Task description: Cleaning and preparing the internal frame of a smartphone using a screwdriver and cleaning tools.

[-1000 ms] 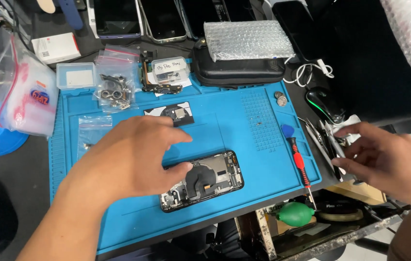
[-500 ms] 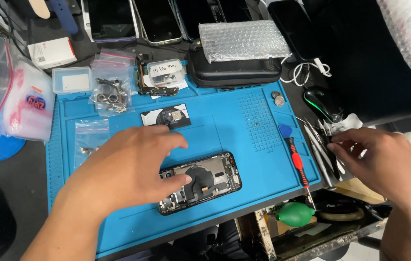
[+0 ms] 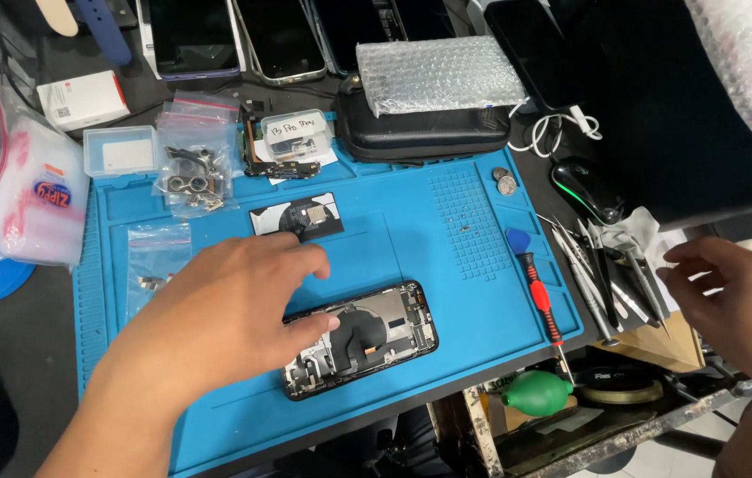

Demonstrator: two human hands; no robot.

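Head view: left hand (image 3: 216, 323) lies flat, fingers spread, thumb tip touching the opened phone (image 3: 360, 339) near the front edge of the blue mat (image 3: 411, 248). Right hand (image 3: 734, 296) hovers at the right, fingers loosely curled and holding nothing, just beside the tweezers (image 3: 601, 274) off the mat's right edge. A red screwdriver (image 3: 542, 301) lies between phone and tweezers. Small parts bags (image 3: 185, 173) sit far left.

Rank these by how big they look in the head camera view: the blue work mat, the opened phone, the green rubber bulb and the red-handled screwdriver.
1. Blue work mat, by far the largest.
2. Opened phone.
3. Red-handled screwdriver and green rubber bulb: too close to rank, the screwdriver long and thin, the bulb short and fat and partly hidden.
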